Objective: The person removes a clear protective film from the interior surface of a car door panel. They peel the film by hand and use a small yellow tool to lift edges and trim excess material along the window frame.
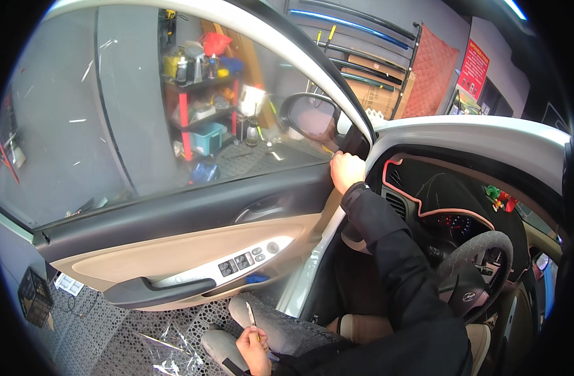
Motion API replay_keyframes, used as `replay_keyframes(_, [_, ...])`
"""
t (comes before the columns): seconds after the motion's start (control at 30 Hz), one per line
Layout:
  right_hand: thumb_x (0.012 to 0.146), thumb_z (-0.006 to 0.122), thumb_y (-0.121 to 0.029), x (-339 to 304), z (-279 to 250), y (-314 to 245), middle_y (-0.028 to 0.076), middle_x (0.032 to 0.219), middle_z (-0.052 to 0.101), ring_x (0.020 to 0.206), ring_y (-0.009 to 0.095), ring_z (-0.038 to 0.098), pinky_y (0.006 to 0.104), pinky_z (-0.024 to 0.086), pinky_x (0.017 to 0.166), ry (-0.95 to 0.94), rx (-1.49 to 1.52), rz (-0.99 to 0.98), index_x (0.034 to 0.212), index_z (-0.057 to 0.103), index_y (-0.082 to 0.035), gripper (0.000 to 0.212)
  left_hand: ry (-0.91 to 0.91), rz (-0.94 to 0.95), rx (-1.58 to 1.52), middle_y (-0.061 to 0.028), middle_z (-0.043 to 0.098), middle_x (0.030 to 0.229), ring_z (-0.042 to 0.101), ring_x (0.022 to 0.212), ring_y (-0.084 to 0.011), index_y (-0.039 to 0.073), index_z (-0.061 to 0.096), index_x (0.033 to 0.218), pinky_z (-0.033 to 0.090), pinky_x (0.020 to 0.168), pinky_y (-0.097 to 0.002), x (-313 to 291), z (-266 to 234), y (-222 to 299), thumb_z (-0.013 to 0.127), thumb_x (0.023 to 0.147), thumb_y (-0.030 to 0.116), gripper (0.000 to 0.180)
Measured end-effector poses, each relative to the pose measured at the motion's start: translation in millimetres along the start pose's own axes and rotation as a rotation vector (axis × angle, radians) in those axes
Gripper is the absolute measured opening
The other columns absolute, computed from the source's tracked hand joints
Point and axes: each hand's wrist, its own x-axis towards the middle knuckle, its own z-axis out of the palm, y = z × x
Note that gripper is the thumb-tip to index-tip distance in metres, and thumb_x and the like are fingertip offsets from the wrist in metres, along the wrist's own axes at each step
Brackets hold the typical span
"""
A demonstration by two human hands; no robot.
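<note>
The white car's front door (193,250) stands open in front of me, with a beige and black inner panel and a raised window pane (143,125). My right hand (348,172) is closed at the front lower corner of that pane, beside the black corner trim near the side mirror (312,116). Whatever its fingers pinch there is hidden. Low down, over my grey trousers (280,329), my left hand (255,351) grips a slim cutter knife (251,313) with its blade pointing up and away, apart from the door.
To the right are the steering wheel (475,276) and dashboard. Crumpled clear film (174,351) lies on the grated floor (118,326), near a black crate (34,297). Beyond the glass stands a red and black shelf (185,119) with bottles and a blue bin (206,139).
</note>
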Motion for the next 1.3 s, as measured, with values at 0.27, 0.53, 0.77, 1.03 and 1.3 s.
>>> replay_keyframes(0.27, [0.103, 0.055, -0.032, -6.4, -4.9, -5.5, 0.024, 0.081, 0.074, 0.077, 0.043, 0.075, 0.0533, 0.060, 0.074, -0.078, 0.105, -0.009, 0.096, 0.069, -0.002, 0.033, 0.004, 0.001, -0.042, 0.0048, 0.050, 0.064, 0.040, 0.052, -0.0040, 0.008, 0.062, 0.088, 0.029, 0.048, -0.0214, -0.5, 3.0, 8.8, 0.052, 0.110, 0.021, 0.028])
replay_keyframes(0.53, [0.092, 0.067, -0.019, 0.0, -25.8, -16.0, 0.014, 0.089, 0.079, 0.085, 0.031, 0.079, 0.0422, 0.062, 0.073, -0.183, 0.038, 0.100, 0.089, 0.081, -0.007, 0.019, 0.022, -0.022, -0.073, 0.0057, 0.050, 0.064, 0.039, 0.052, -0.0026, 0.009, 0.060, 0.085, 0.028, 0.048, -0.0198, -1.6, 1.3, 13.6, 0.054, 0.110, 0.022, 0.029])
replay_keyframes(0.77, [0.086, 0.068, -0.011, 15.9, -31.8, -26.5, 0.015, 0.088, 0.079, 0.085, 0.031, 0.079, 0.0416, 0.062, 0.072, -0.244, -0.129, 0.053, 0.084, 0.082, -0.008, 0.014, 0.055, -0.096, -0.209, 0.0021, 0.042, 0.059, 0.028, 0.042, -0.0040, 0.005, 0.056, 0.080, 0.018, 0.040, -0.0233, 5.3, 0.6, 7.6, 0.052, 0.108, 0.020, 0.032])
replay_keyframes(1.03, [0.083, 0.070, -0.008, 16.7, -25.9, -20.3, 0.014, 0.085, 0.078, 0.081, 0.031, 0.079, 0.0419, 0.062, 0.071, -0.180, -0.107, -0.001, 0.081, 0.080, -0.008, 0.011, 0.037, -0.108, -0.222, 0.0047, 0.041, 0.059, 0.026, 0.044, -0.0029, 0.004, 0.057, 0.081, 0.017, 0.042, -0.0240, 3.7, 1.5, 13.6, 0.053, 0.110, 0.022, 0.034])
replay_keyframes(1.3, [0.090, 0.063, -0.013, 3.7, -12.8, 6.9, 0.019, 0.080, 0.076, 0.075, 0.034, 0.077, 0.0448, 0.061, 0.070, -0.089, -0.039, -0.203, 0.088, 0.071, 0.000, 0.015, -0.010, -0.093, -0.158, 0.0030, 0.042, 0.059, 0.027, 0.043, -0.0037, 0.005, 0.056, 0.082, 0.018, 0.041, -0.0237, 1.5, 12.9, 16.9, 0.050, 0.109, 0.021, 0.032])
